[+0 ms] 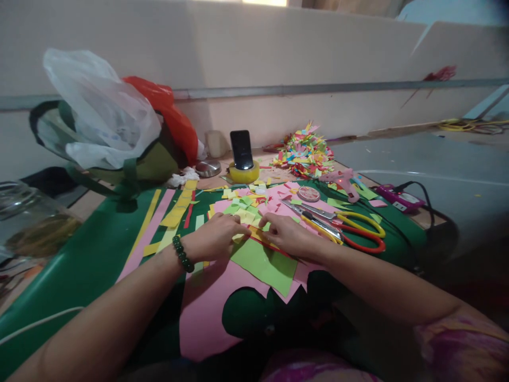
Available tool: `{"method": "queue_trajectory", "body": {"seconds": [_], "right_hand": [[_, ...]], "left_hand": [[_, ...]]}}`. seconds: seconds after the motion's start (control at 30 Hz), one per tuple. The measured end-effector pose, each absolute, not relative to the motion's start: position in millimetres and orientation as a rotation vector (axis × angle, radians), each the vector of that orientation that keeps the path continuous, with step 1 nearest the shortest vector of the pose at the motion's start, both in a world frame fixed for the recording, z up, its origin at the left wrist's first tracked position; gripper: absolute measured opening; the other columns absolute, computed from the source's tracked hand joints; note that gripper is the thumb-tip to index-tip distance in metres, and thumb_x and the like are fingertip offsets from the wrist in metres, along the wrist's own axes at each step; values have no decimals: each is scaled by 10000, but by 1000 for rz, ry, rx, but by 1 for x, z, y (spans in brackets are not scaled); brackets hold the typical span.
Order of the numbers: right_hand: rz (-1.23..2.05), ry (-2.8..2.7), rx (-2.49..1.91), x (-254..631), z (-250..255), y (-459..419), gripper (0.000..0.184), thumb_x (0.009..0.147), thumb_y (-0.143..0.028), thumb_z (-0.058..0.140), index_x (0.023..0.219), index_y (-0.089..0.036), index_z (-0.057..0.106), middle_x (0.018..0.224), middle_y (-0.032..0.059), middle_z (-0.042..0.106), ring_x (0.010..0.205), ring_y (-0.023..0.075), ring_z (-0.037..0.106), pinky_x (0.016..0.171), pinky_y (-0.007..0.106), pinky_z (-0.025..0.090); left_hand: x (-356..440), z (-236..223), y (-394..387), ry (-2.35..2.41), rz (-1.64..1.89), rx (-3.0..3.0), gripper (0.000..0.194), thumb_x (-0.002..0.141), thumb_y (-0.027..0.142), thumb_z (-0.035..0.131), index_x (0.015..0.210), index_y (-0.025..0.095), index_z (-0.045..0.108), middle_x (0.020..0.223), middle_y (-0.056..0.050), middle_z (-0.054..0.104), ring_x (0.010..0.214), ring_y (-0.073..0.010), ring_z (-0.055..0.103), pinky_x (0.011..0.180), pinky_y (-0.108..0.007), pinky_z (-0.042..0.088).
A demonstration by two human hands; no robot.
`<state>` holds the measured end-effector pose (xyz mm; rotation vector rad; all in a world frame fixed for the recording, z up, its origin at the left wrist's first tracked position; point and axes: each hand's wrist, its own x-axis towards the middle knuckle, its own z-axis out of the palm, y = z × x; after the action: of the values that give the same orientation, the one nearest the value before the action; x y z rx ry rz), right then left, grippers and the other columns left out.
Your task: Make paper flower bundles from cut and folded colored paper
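Observation:
A narrow yellow paper strip with red edges [259, 235] lies between my hands over a light green sheet [264, 265]. My left hand [220, 234], with a green bead bracelet at the wrist, is closed with its fingertips at the strip's left end. From the other side, my right hand [289, 236] pinches the strip with curled fingers. Beneath is a large pink sheet [202, 302] with a rounded cut-out. Beside my right hand lie a yellow utility knife [323, 228] and scissors [368, 249] with yellow and red handles. Small paper pieces [244, 204] are scattered just beyond my hands.
A phone [241, 150] leans upright on a yellow tape roll [244, 173]. Behind are a colourful paper-scrap pile [305, 154] and a bag [155, 159] with plastic bags. At right lie a pink glue gun [342, 183] and a purple power strip [400, 199]; a glass jar [27, 223] stands left.

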<state>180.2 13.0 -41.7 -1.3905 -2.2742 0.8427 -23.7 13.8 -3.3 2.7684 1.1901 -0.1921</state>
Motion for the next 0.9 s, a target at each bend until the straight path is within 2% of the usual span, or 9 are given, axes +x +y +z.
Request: {"method": "queue_trajectory", "body": {"seconds": [0.4, 0.57, 0.7, 0.8, 0.9], "right_hand": [[799, -2285, -1486, 184, -38, 13, 198, 884, -274, 553, 1049, -176, 599, 769, 40, 689, 643, 153, 573, 571, 245, 339], [731, -2308, -1587, 184, -33, 13, 143, 859, -285, 584, 953, -198, 647, 779, 38, 693, 661, 155, 577, 573, 256, 327], [401, -2439, -1557, 185, -31, 13, 185, 850, -337, 618, 955, -207, 699, 888, 71, 692, 780, 196, 579, 613, 280, 334], [148, -2621, -1294, 185, -32, 12, 219, 896, -245, 579, 1063, -214, 718, 991, 99, 670, 953, 237, 540, 709, 306, 360], [129, -2795, -1138, 183, -32, 10, 288, 929, -151, 511, 1106, -226, 726, 935, 99, 663, 928, 230, 512, 706, 313, 351]], "left_hand": [[-23, -4, 15, 1188, -211, 2758, 421, 718, 74, 530, 1065, 231, 710, 971, -84, 653, 907, -241, 610, 826, -375, 413], [-22, -4, 15, 1190, -197, 2766, 405, 719, 86, 539, 1050, 232, 723, 949, -83, 658, 885, -237, 608, 811, -368, 427], [-21, -3, 13, 1195, -219, 2807, 396, 735, 96, 533, 1048, 240, 729, 945, -81, 665, 857, -225, 602, 777, -350, 424], [-21, -3, 13, 1210, -215, 2823, 408, 743, 92, 527, 1064, 246, 727, 938, -79, 666, 844, -221, 595, 758, -338, 424], [-22, -3, 13, 1217, -222, 2782, 418, 765, 96, 522, 1102, 252, 713, 958, -84, 661, 862, -233, 597, 776, -352, 425]]}}
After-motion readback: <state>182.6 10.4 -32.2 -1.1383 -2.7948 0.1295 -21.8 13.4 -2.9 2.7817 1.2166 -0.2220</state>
